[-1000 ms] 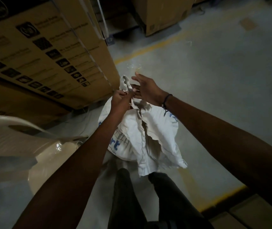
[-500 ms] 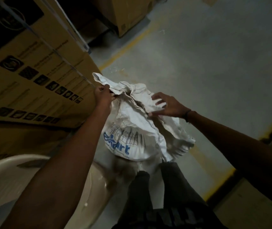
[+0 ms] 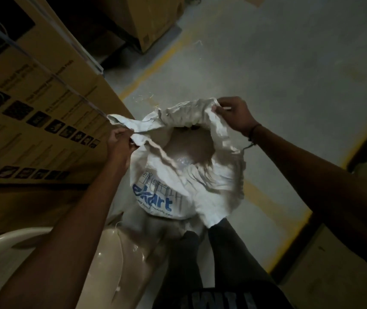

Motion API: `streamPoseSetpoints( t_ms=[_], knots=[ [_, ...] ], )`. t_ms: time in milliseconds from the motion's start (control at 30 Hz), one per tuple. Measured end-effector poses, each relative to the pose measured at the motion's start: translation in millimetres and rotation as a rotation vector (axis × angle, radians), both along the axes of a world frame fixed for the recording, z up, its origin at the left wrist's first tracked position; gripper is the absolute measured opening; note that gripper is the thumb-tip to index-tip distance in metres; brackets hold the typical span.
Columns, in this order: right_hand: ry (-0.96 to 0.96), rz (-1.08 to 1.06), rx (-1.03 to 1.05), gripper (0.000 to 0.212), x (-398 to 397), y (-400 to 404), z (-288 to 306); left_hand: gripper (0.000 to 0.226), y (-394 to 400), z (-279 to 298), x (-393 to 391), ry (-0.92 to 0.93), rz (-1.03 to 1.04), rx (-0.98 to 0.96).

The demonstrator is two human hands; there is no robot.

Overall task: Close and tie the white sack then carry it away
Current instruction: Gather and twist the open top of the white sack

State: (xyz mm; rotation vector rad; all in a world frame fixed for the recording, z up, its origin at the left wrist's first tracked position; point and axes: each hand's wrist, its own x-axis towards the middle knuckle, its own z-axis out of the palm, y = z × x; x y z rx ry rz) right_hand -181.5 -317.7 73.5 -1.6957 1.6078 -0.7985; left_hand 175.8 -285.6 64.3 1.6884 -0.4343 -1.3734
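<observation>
- The crumpled white woven sack with blue lettering (image 3: 173, 188) stands on the floor right in front of the person's dark-trousered legs (image 3: 211, 253), mouth wide open and facing up.
- Left hand (image 3: 120, 144) has its fingers curled tight around a bunched corner of the sack's rim on the left side, with a flap of the fabric sticking out past the knuckles toward the cartons.
- Right hand (image 3: 233, 114) pinches the far right part of the rim, fingers folded over the edge and lifting it up a bit. There's a thin dark band on that wrist (image 3: 252, 132).
- So both hands hold the mouth stretched apart, well separated from each other. Not tied, not closed.
- Inside you can see something pale and a shiny bit in the middle, too dim to say what it is.
- A big brown cardboard carton with rows of black icon squares (image 3: 44, 108) stands just left of the sack, and another brown cardboard box (image 3: 151, 21) stands farther back.
- A cream plastic chair (image 3: 33, 259) is at the lower left, near the left arm.
- The grey concrete floor (image 3: 289, 74) has a yellow painted line (image 3: 164, 63) running across it, plus a few loose threads lying by the line.
</observation>
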Motion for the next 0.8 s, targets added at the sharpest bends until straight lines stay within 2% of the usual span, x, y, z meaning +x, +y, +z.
streamPoseSetpoints(
  t_ms=[133, 233, 367, 500, 567, 633, 733, 800],
  knots=[
    [-0.157, -0.084, 0.041, 0.009, 4.5, -44.4, 14.8, 0.025, 22.5, -7.6, 15.5, 0.008, 0.051, -0.029],
    [-0.29, -0.206, 0.131, 0.011, 10.3, -71.9, 14.5, 0.024, 35.3, -17.5, 23.3, -0.042, 0.032, -0.033],
    [-0.416, -0.296, 0.214, 0.029, 22.1, -87.6, 13.1, 0.008, 47.1, -32.0, 32.4, -0.251, -0.107, -0.031],
    [-0.424, -0.228, 0.229, 0.023, 33.7, -86.0, 11.6, 0.018, 49.8, -22.1, 29.9, -0.408, -0.159, -0.133],
    [-0.441, -0.203, 0.215, 0.03, 35.8, -86.0, 12.8, 0.007, 47.9, -20.5, 37.5, -0.464, -0.153, -0.148],
    [-0.465, -0.189, 0.213, 0.035, 34.3, -88.5, 13.1, 0.007, 43.8, -18.1, 51.7, -0.499, -0.16, -0.121],
    [-0.502, -0.185, 0.213, 0.022, 23.5, -95.6, 6.3, 0.005, 37.0, -14.4, 71.7, -0.562, -0.111, -0.076],
    [-0.502, -0.204, 0.2, 0.017, 12.8, -101.5, 0.7, 0.012, 31.5, -12.0, 80.6, -0.57, -0.01, -0.058]
  ],
)
